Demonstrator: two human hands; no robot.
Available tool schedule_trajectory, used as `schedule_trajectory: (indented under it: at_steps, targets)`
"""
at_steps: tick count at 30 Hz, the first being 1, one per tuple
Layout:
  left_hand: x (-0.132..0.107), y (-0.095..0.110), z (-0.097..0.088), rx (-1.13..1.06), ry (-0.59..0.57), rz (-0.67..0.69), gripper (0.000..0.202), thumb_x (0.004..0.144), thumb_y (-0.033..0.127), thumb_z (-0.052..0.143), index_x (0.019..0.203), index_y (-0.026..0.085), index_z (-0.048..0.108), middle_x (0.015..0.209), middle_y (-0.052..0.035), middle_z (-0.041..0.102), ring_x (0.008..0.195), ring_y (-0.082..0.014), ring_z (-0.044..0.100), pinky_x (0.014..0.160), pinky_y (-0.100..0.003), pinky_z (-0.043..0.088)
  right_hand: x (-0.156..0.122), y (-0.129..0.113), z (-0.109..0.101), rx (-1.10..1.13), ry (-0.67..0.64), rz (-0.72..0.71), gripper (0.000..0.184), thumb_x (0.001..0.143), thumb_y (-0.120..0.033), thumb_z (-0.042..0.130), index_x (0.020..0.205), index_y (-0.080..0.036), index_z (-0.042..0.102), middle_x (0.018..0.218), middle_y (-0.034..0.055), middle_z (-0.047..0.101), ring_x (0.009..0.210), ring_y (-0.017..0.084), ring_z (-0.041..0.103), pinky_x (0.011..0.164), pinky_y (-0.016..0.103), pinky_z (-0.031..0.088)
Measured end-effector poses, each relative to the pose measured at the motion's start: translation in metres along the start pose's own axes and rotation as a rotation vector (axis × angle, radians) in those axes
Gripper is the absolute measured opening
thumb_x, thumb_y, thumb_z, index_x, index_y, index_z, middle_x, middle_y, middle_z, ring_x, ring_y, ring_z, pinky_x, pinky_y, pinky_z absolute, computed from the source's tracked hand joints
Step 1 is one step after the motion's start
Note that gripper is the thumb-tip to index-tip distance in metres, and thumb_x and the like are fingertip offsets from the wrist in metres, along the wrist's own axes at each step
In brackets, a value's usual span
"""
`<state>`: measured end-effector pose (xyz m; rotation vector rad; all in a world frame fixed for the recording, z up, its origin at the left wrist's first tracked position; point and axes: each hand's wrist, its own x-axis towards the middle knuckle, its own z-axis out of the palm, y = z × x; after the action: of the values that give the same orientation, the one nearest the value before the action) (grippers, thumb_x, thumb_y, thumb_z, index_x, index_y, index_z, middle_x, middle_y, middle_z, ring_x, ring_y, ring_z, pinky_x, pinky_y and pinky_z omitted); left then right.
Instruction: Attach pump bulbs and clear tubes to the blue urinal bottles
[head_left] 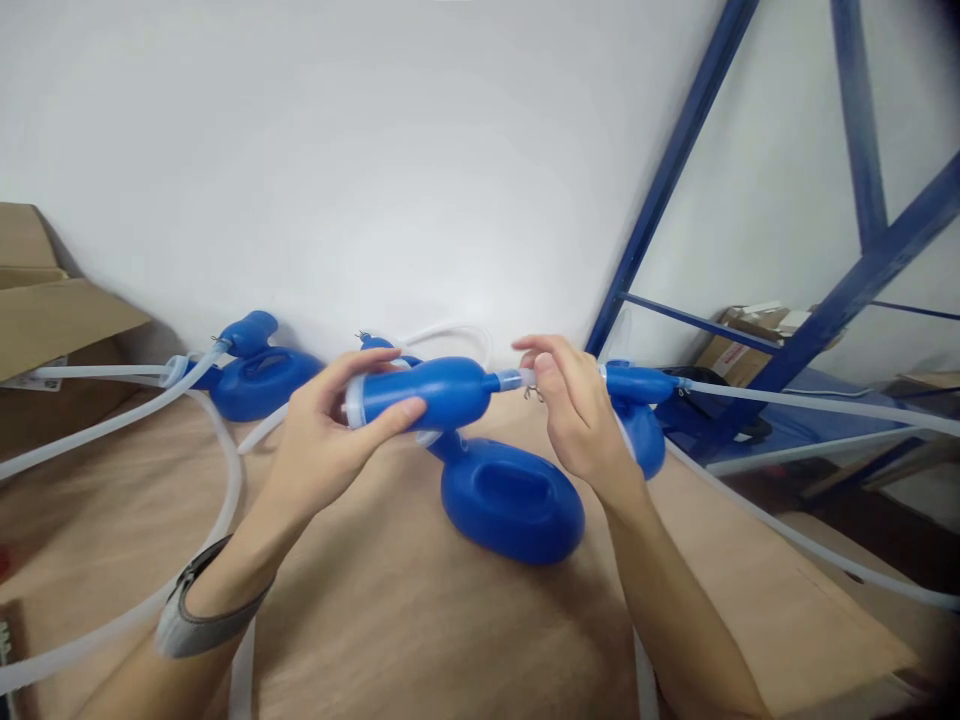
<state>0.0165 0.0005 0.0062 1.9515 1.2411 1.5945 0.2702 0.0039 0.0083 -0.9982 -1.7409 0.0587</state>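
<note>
My left hand (330,420) is closed around a blue plastic cylinder (442,390) with a translucent cap at its left end. The cylinder lies almost level in the air, its narrow nozzle pointing right. A short clear tube (511,379) sits at the nozzle. The fingers of my right hand (574,405) are closed on this tube's far end, partly hiding it. A small wire clamp (532,393) shows just under those fingertips. Below the cylinder, a blue bottle with a grip hollow (517,505) rests on the brown tabletop (420,620).
Another blue bottle (262,380) with translucent hoses (161,435) lies at the left, near an open cardboard box (67,320). Behind my right hand is a further blue bottle (649,440) with a hose (795,395) running right. A blue metal rack (675,160) stands at the right.
</note>
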Motion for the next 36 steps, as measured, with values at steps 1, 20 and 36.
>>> schedule_trajectory:
  at_steps: [1,20,36]
  targets:
    - [0.001,0.002,-0.001,-0.024,0.028,-0.045,0.053,0.078,0.06,0.083,0.115,0.022,0.076,0.118,-0.0094,0.077,0.095,-0.0281,0.074,0.07,-0.034,0.065,0.0,0.001,-0.002,0.021,0.017,-0.019,0.03,0.111,-0.039,0.04,0.124,-0.025,0.063,0.108,0.0063,0.071,0.108,0.024,0.065,0.098,0.039,0.048]
    - [0.002,0.008,-0.009,-0.092,0.062,-0.19,0.048,0.072,0.06,0.086,0.102,0.023,0.08,0.089,-0.0039,0.076,0.063,-0.0182,0.065,0.052,-0.029,0.057,0.0,0.0,-0.026,0.125,-0.02,-0.261,0.023,0.096,-0.031,0.073,0.118,-0.033,0.08,0.133,0.0061,0.076,0.124,0.031,0.07,0.108,0.055,0.057]
    - [0.0,-0.002,-0.008,-0.176,0.104,-0.191,0.046,0.075,0.052,0.087,0.11,0.023,0.079,0.108,-0.0061,0.076,0.081,-0.0236,0.072,0.059,-0.03,0.062,-0.007,0.012,0.055,0.908,-0.026,0.317,0.045,0.089,-0.07,0.07,0.092,-0.025,0.07,0.104,0.0084,0.074,0.095,0.025,0.071,0.086,0.042,0.061]
